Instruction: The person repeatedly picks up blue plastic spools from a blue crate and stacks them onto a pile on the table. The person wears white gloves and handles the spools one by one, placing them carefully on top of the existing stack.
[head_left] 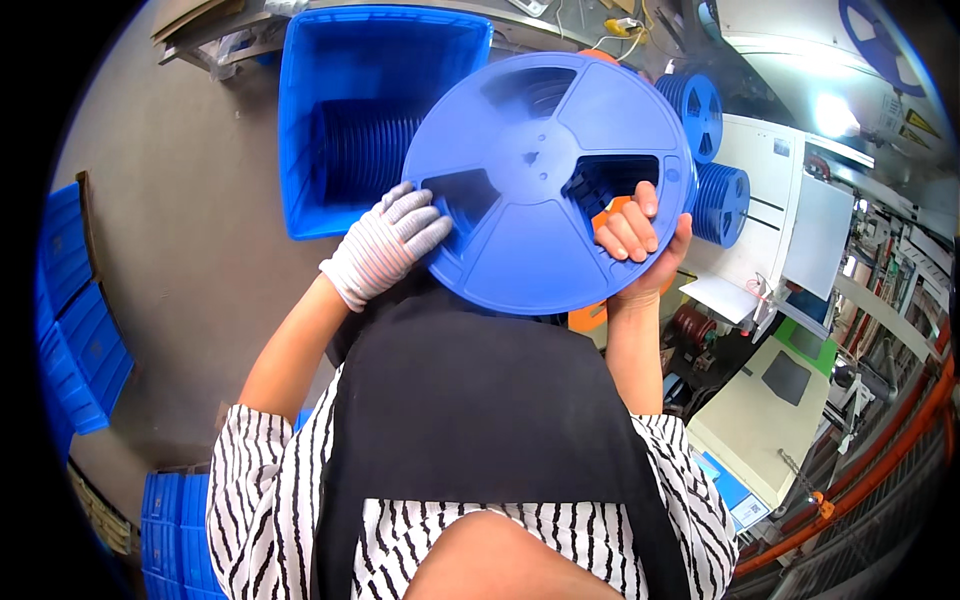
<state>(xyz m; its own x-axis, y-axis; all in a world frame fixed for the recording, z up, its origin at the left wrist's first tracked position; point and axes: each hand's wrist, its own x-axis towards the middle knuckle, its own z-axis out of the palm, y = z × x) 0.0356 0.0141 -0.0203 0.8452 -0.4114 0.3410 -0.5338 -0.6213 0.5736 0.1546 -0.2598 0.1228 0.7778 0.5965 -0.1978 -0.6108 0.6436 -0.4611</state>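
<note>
"How will it handle, reading from the left?"
"The left grip (385,245), in a pale glove, lies on the left rim of the blue plastic reel (542,170), fingers loosely spread; I can't tell whether it clasps anything. The reel is up in front of the black apron (470,400), overlapping the blue bin (298,150) in view. I'd judge it stiff, smooth and slightly slippery, light if single, heavier if stacked, with thin flanges that could crack."
"Where to hold it?"
"By the rim on the left; on the right, through the window, where the bare right grip (640,245) is closed round the rim."
"What's unclear?"
"From the left: the gloved thumb is hidden; the row of reels (365,150) in the bin is partly covered; the held reel's back, and how many are layered there, can't be seen; the orange thing (588,318) behind is mostly blocked."
</note>
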